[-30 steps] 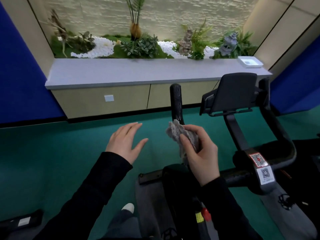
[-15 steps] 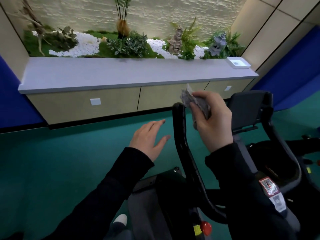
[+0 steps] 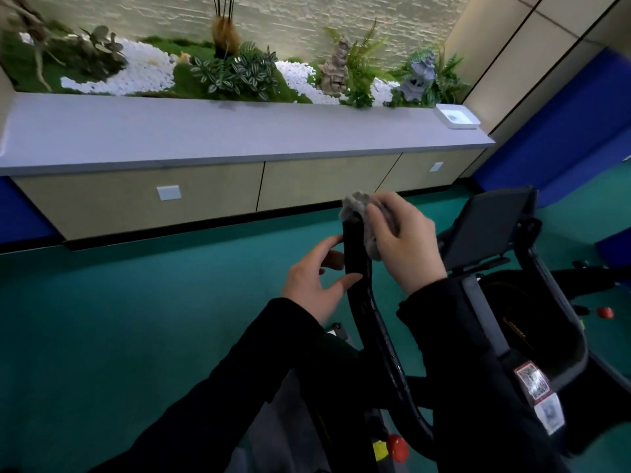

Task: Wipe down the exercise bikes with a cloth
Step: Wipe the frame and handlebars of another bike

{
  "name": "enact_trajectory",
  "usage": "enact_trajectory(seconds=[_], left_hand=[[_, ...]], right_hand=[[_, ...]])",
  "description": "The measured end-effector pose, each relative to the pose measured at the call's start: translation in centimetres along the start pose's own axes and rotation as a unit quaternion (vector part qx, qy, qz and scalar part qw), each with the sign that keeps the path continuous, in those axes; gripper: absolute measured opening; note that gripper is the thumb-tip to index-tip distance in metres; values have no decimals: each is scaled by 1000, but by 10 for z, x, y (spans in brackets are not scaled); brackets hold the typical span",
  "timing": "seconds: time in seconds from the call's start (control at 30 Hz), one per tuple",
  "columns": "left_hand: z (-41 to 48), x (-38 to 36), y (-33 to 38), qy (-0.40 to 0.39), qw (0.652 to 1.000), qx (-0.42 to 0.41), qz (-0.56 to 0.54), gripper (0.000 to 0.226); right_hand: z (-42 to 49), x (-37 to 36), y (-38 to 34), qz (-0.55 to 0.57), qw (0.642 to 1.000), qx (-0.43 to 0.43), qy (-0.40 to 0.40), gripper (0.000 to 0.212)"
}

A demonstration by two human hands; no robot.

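A black exercise bike fills the lower right, and its left handlebar (image 3: pixel 372 322) rises as a curved black bar to the middle of the view. My right hand (image 3: pixel 404 240) holds a crumpled grey cloth (image 3: pixel 356 208) pressed over the top end of that bar. My left hand (image 3: pixel 316 278) grips the bar just below the cloth, thumb in front and fingers behind. The bike's black screen (image 3: pixel 485 227) stands to the right of my hands. A red knob (image 3: pixel 396 447) sits low on the frame.
A long cabinet with a grey top (image 3: pixel 205 131) runs along the far wall, with plants and white pebbles behind it. A white tray (image 3: pixel 456 119) rests at its right end. Green carpet (image 3: pixel 102 319) spreads to the left. Blue wall padding (image 3: pixel 563 138) stands at the right.
My left hand has moved right and closed on the handlebar. My right hand has brought the cloth onto the bar's top end. The view has moved closer.
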State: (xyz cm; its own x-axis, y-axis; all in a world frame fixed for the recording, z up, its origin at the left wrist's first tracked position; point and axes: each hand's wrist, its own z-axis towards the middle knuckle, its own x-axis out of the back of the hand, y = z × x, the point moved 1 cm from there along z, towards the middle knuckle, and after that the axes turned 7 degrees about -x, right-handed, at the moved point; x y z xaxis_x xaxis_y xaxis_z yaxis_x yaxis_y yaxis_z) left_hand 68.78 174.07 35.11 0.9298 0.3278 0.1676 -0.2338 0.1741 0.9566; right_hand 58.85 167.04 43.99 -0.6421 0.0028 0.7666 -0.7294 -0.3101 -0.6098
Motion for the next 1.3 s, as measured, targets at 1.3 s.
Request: enact_trajectory(seconds=[1.3], left_hand=[[2,-2,-12,-2,995,-2,-104,63]], right_hand=[[-39,-29,26,242,951,-190,3,22]])
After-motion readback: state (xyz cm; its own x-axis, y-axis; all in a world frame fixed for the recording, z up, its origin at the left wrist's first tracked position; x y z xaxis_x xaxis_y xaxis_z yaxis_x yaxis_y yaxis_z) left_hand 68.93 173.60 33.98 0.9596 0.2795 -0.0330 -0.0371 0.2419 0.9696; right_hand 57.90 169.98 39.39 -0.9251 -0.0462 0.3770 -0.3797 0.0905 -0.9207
